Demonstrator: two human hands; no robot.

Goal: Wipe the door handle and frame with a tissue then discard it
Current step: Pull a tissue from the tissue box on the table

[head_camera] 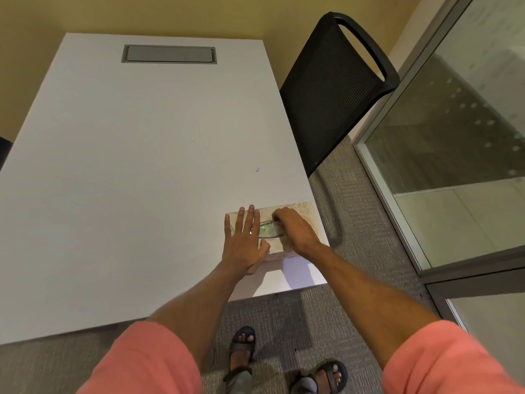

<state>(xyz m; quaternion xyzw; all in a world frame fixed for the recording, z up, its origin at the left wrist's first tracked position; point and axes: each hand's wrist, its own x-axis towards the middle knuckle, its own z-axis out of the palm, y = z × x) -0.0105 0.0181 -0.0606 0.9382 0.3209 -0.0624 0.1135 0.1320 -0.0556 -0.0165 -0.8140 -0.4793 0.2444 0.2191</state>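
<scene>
Closest to us, two pink sleeves [147, 362] and a pair of sandals [241, 348] on grey carpet [355, 251]. Both bare forearms reach out over the near edge of the white counter [127, 166].

And here's the action: the box [302, 209] of tissues sits at the counter's near right corner, close to the right edge, pale with a leafy print. Our left hand [244, 237] lies flat on its left half, fingers [251, 220] straight and spread a little, thumb tucked against the near side, pressing the box down. Our right hand [294, 228] comes in from the right, its fingers [277, 216] curled tight together and dipping at the far rim of the oval slot [265, 231]. Whether they've got a tissue pinched we can't tell; the knuckles hide the tips. The slot shows a greenish sheen between the two hands.

Off to the right, past the counter's edge, a metal frame [383, 200] holds a tall pane of glass [454, 123], well apart from the box, with carpet between.

Further out, a black mesh chair [326, 95] stands against the counter's right side, its back tilted towards us. At the counter's far end there's a grey hatch [169, 54], shut flush in the top, and behind it all a yellow wall [199, 12].
</scene>
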